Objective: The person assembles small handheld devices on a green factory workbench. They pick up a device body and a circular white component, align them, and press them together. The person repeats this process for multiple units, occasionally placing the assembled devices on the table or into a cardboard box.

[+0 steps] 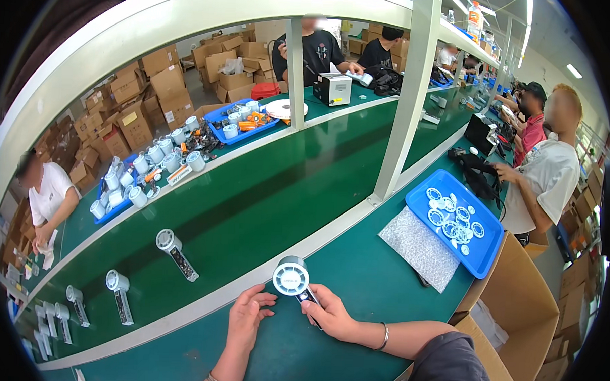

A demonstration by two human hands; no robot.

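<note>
A workshop lined with cardboard cartons (167,91) surrounds a green desk (312,365), with a green belt (271,189) running beyond the hands. The right hand (331,316) is closed around the handle of a small pale-blue fan (290,277), which is above the desk, ahead of and between the two hands. The left hand (247,316) is half open and holds nothing, its fingers loosely bent just beside the fan's round head; whether a fingertip touches it, I cannot tell.

The right fingers hide part of the handle, the marking on the fan's cap is too small to make out, and the lower edge cuts off the left forearm. A dark thing under the bubble wrap (420,248), to the right of the hands, is mostly covered.

The fan's head points away from the person, its slotted face turned up towards the camera. Its long axis slants from far left to near right, the handle running back into the right hand. Farther right of the hands, a blue tray (485,256) holds pale rings (462,215). More fans (175,254) lie on the belt, beyond and left of the left hand.
</note>
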